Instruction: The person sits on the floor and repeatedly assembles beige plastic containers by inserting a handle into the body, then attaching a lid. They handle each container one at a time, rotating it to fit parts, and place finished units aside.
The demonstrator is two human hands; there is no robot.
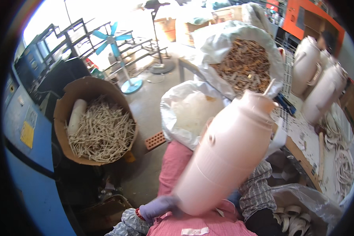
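A large pale pink plastic jug [226, 157] with a narrowed neck lies tilted across my lap, its neck pointing up and to the right. My left hand [159, 207], in a purple glove, closes on the jug's lower end; its fingertips are blurred. A patterned sleeve [259, 188] covers my right forearm, which runs up behind the jug's right side. The jug hides my right hand, so its fingers cannot be seen. A thin pale strip [269, 86] sticks up beside the neck.
A cardboard drum [63, 118] of pale plastic sticks stands left. Ahead are a white sack [177, 92] and a larger sack [208, 41] of brown pieces. On the right-hand bench [303, 137] stand several similar jugs [326, 94]. A bag of pale rings [293, 220] sits lower right.
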